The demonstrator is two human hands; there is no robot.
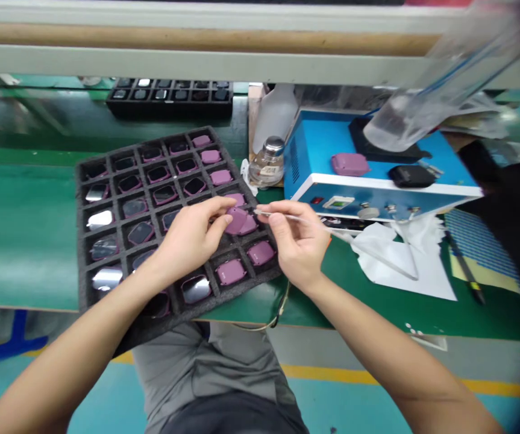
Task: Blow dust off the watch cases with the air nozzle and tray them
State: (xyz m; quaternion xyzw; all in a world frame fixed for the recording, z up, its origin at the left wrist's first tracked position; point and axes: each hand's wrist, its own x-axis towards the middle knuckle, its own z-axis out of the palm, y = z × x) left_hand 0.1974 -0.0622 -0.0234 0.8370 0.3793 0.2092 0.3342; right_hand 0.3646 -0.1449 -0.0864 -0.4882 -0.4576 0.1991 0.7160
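between tray (pixel 81 241) and box (pixel 296 154); glass bottle (pixel 267 169)

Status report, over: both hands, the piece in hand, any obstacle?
Left hand pinching purple case over foam tray. Right hand holding thin clear tube, tip near case. Second case overlaps it in view; no obstacle seen at tip.
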